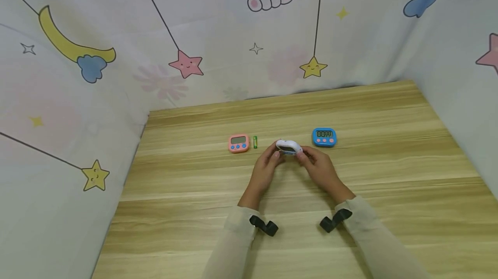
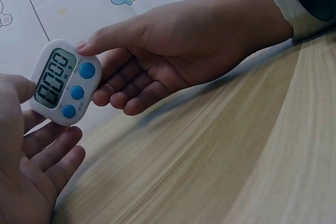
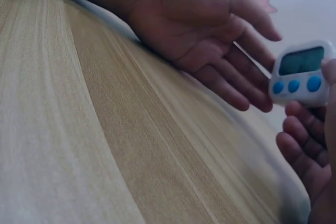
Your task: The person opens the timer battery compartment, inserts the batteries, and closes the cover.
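A white kitchen timer (image 1: pixel 289 146) with three blue buttons is held between both hands, raised and tilted over the table. My left hand (image 1: pixel 265 169) is at its left end, with the index finger behind the edge and the thumb close to the front. The right hand (image 1: pixel 320 169) pinches the opposite end, thumb in front and fingers behind. In the left wrist view the timer's screen (image 2: pixel 54 78) shows zeros; from the right wrist it looks dark. The timer's back is hidden.
On the table (image 1: pixel 175 210), a pink timer (image 1: pixel 238 143) with a blank screen lies left of the hands, beside a small green battery (image 1: pixel 255 142). A blue timer (image 1: pixel 324 137) showing digits lies to the right. A printed cloth (image 1: pixel 233 33) hangs behind the table.
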A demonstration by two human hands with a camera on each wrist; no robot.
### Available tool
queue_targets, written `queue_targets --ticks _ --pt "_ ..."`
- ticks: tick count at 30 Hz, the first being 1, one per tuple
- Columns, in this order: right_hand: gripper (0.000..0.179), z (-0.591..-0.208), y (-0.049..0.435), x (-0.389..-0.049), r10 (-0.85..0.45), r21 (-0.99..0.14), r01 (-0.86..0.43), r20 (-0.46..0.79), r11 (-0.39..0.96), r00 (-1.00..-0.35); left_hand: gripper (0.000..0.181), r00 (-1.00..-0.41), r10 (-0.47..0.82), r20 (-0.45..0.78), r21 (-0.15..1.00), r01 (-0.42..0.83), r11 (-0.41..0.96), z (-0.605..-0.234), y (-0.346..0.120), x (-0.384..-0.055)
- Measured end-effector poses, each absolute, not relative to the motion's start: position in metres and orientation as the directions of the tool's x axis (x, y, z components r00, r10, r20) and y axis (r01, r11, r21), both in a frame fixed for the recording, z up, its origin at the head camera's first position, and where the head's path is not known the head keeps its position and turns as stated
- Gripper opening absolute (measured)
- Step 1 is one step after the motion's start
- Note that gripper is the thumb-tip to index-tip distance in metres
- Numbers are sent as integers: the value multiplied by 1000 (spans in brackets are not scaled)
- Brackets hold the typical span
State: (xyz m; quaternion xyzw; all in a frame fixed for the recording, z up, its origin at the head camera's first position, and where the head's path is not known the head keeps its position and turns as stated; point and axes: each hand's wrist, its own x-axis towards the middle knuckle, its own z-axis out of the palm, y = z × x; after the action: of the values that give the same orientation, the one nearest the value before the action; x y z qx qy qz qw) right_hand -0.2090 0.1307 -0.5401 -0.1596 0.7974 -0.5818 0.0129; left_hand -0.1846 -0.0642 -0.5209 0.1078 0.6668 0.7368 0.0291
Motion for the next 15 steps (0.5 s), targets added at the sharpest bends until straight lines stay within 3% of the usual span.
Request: queue_targets --ticks 6,15 --pt "27 -513 128 -198 -264 -928 -282 217 243 -940 41 -985 139 103 993 94 -65 -522 -64 -184" --pt "28 -513 126 -196 -242 -934 -267 209 236 -947 40 -995 74 60 997 57 -49 -535 -64 -189"
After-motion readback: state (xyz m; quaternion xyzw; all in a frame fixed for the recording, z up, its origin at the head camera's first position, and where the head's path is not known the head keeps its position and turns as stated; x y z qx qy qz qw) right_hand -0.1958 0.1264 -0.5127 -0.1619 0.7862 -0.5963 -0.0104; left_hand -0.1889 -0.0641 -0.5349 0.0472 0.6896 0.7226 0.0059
